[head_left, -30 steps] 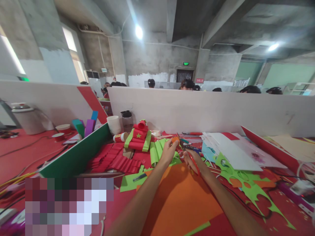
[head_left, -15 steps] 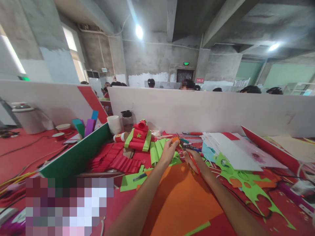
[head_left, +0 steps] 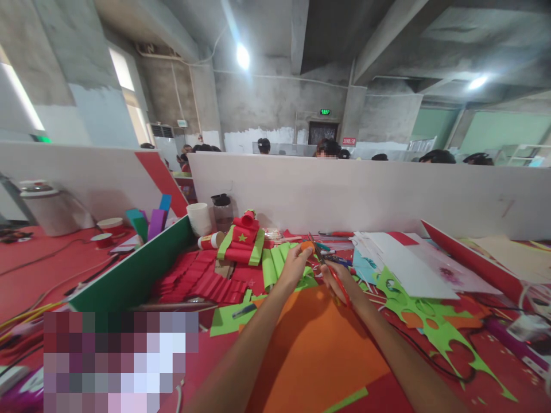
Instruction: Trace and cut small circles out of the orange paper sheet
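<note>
My left hand (head_left: 295,265) is closed on a small piece of orange paper (head_left: 307,245), pinched at the fingertips. In my right hand (head_left: 341,282) are scissors (head_left: 340,284) with red handles, their dark blades pointing up and away beside the orange piece. Whether the blades touch the paper is hard to make out. Below both hands lies a large orange sheet (head_left: 318,350), partly covered by my forearms. Rolled light green paper (head_left: 275,265) is just left of my left hand.
Red pleated paper (head_left: 202,275) and a red paper model with a star (head_left: 242,237) lie to the left, near a white cup (head_left: 199,218). Cut green scraps (head_left: 424,318) and white sheets (head_left: 413,264) are on the right. A white partition (head_left: 344,189) stands behind.
</note>
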Available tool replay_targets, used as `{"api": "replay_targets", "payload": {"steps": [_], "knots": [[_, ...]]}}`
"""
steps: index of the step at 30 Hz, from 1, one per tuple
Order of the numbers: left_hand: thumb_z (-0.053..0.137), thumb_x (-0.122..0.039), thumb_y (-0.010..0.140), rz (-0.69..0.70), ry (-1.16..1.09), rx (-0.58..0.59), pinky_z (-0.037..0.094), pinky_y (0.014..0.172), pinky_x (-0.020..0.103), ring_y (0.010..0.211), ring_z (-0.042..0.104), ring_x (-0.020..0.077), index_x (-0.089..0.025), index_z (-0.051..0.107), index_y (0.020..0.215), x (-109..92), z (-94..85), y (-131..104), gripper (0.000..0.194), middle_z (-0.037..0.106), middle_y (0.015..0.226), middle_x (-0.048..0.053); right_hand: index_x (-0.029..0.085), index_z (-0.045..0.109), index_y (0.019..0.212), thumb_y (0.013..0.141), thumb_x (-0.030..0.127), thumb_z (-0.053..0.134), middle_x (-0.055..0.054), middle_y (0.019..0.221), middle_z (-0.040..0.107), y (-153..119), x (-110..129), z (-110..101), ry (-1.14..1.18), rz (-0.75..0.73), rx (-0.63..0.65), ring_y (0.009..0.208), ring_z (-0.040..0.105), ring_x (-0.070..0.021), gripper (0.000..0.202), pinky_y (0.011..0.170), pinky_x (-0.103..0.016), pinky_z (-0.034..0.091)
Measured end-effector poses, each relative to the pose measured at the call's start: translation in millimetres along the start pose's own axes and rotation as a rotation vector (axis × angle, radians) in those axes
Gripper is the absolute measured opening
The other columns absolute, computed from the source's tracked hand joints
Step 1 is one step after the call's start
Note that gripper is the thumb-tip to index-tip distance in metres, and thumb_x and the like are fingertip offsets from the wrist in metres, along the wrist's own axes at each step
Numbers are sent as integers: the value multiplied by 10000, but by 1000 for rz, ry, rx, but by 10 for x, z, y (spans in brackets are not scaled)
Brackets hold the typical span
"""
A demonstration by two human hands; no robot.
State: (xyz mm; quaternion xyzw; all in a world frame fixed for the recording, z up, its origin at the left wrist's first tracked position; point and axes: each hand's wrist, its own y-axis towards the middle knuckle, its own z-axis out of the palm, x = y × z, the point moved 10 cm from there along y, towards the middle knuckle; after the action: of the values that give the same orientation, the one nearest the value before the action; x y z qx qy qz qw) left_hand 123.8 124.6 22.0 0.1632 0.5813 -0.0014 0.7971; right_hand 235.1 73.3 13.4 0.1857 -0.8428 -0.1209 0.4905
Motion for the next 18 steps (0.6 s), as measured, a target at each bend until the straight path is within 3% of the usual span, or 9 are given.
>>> {"api": "replay_targets", "payload": {"steps": [5,10,18], "knots": [[637,-333,753,-14,-14,1,459,583,226,663,634,140,-155,631,747,6,-4,1,178,636,709,14,211,467,716,934,633,427,22,611,475,-1,61,-33,-32,-34,-19,514,439,-130,476,476,-231,342],[634,-312,744,-24,-11,11,454,582,217,672,635,141,-150,637,747,19,1,5,162,649,720,24,218,459,769,913,672,423,44,603,439,-13,-93,33,65,82,37,435,418,-108,477,409,-213,336],[630,-316,745,-33,5,27,455,606,224,679,631,144,-152,641,753,41,2,14,165,657,714,25,212,473,736,923,667,404,35,575,452,11,-40,2,11,34,19,442,411,-115,496,427,-225,321]]}}
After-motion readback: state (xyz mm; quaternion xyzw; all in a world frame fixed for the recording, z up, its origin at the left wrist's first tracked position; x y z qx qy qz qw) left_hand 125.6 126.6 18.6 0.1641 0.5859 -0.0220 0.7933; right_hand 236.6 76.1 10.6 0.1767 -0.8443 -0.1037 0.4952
